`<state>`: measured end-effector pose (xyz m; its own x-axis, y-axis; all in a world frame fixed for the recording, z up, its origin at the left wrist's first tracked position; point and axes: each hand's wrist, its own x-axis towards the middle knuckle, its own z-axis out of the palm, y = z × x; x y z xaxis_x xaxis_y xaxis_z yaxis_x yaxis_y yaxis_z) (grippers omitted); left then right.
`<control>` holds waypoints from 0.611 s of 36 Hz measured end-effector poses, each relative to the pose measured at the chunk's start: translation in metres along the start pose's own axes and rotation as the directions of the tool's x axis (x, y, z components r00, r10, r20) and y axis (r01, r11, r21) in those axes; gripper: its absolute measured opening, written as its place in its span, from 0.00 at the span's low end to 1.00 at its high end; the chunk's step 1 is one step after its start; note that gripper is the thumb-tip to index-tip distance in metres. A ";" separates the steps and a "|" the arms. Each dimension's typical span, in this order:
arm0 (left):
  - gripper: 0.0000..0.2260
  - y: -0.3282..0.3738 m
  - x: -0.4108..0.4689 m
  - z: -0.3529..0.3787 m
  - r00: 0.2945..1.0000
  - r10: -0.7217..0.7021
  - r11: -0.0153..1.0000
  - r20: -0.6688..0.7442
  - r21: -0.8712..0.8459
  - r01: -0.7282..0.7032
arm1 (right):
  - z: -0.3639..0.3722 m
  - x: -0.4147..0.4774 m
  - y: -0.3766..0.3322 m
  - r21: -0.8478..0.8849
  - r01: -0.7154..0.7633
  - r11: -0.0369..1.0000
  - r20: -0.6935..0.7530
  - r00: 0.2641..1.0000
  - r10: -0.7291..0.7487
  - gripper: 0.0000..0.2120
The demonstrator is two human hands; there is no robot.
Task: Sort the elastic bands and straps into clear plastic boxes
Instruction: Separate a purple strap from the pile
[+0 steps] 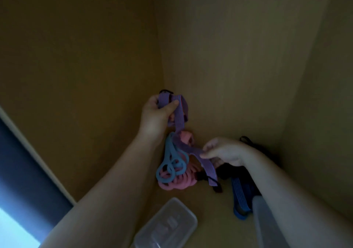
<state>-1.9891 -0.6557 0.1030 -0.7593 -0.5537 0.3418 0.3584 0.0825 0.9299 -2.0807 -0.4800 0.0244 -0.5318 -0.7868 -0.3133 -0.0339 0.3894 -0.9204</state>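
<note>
Against the back corner of a wooden compartment (238,56), the left hand (155,114) is gripping the upper part of a purple strap (179,121), its fingers curling round the bunched folds and its thumb pressing across the front of them. Lower down and to the right, the right hand (223,150) is pinching the same strap between thumb and fingertips, so that a slanting length is running between the two hands while the free end is hanging down past the right hand. A light blue looped band (171,163) is dangling below the left wrist, apparently caught up with the strap, and its loops are lying against a heap of pink bands (181,182) that is sitting on the compartment floor just under the hands. Black straps (227,172) are lying beside the pink heap, partly hidden under the right hand and forearm. A dark blue strap (239,196) is lying nearer the camera, under the right forearm. Two clear plastic boxes are sitting at the bottom edge of the view: the left box (168,224) is standing between the two forearms, and the right box (267,226) is touching or just beside the dark blue strap. Whether either box is holding anything is too dim to tell.
</note>
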 end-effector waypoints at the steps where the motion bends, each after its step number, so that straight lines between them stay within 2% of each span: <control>1: 0.07 -0.001 -0.005 0.001 1.000 -0.012 1.000 0.025 -0.017 0.012 | 0.003 -0.006 0.009 0.029 -0.029 0.999 0.030 0.999 0.028 0.05; 4: 0.07 -0.008 -0.022 0.004 0.994 -0.049 0.999 0.093 -0.018 0.051 | 0.015 -0.019 0.032 0.067 -0.084 0.994 0.102 0.992 0.076 0.04; 9: 0.07 -0.022 -0.037 0.016 0.982 -0.082 0.996 0.171 -0.011 0.085 | 0.033 -0.024 0.060 -0.028 -0.183 0.983 0.147 0.972 0.185 0.07; 13: 0.07 -0.031 -0.044 0.022 0.971 -0.117 0.993 0.211 -0.011 0.122 | 0.041 -0.021 0.079 -0.125 -0.218 0.968 0.069 0.971 0.227 0.06; 16: 0.07 -0.040 -0.048 0.020 0.963 -0.131 0.991 0.234 0.052 0.122 | 0.044 -0.017 0.087 -0.162 -0.235 0.958 -0.017 0.972 0.236 0.05; 22: 0.08 -0.059 -0.049 0.006 0.963 -0.166 0.983 0.211 0.111 0.146 | 0.041 -0.007 0.093 -0.261 -0.299 0.918 -0.107 0.954 0.281 0.04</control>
<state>-1.9759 -0.6286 0.0324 -0.9057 -0.3722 0.2032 0.1818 0.0922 0.9790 -2.0453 -0.4578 -0.0690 -0.6074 -0.5898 -0.5322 -0.0925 0.7178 -0.6900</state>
